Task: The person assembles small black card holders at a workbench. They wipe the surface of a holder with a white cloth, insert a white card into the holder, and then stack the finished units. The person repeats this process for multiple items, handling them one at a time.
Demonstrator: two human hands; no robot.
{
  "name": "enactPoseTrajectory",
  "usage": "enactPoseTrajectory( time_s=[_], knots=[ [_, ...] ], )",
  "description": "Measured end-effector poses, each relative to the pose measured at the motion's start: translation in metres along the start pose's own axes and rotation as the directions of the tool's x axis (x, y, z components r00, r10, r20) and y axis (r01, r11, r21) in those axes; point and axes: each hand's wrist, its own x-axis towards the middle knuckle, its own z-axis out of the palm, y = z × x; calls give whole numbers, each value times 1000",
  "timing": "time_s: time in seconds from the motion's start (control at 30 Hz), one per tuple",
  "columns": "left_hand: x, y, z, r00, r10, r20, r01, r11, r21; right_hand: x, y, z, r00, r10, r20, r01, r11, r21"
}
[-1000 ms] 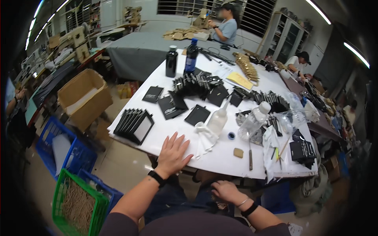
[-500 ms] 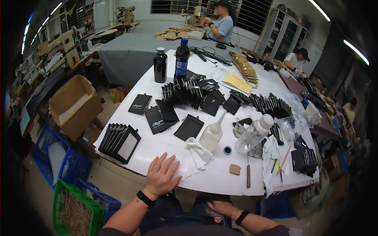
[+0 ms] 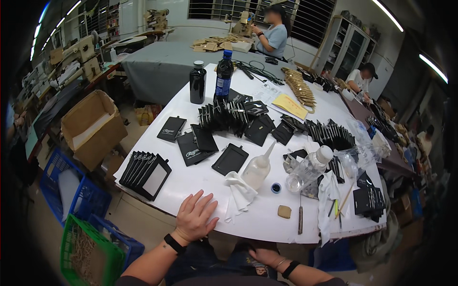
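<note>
My left hand lies flat on the near edge of the white table, fingers stretched out and holding nothing. Just to its right is a crumpled white cloth, against a clear squeeze bottle with a long pointed nozzle. Farther left stands a row of black card holders; a single black holder lies flat ahead of the hand. Below the table edge, my right hand rests on my lap with nothing seen in it; its fingers show only partly.
A small open pot, a tan block, a thin-bladed tool and a clear bottle occupy the table's right side. Two dark bottles stand farther back. Crates and a cardboard box are at left. Two people work beyond.
The view has shifted slightly, so the far part of the table sits a little lower in the picture. Both my hands stay in place, and the things on the table have not moved.
</note>
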Motion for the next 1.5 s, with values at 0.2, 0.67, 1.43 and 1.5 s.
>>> enactPoseTrajectory(
  time_s=[0.2, 0.67, 1.43, 1.5],
  knots=[
    [1, 0, 0, 1000, -5, -2, 5, 1000, -14, -9, 8, 19, 999, 41, 19, -42, 997, 70],
    [0, 3, -5, 999, 17, -49, -21, 995, -95, -8, -2, 3, 966, 161, 203, -201, 960, 197],
    [-31, 72, -73, 768, 447, 459, 257, 441, -860, 52, -162, -120, 646, -564, 514, -185, 537, 823],
    [-28, 78, -67, 816, 464, 346, 182, 362, -914, 50, -164, -121, 646, -554, 525, -192, 548, 814]
  ],
)
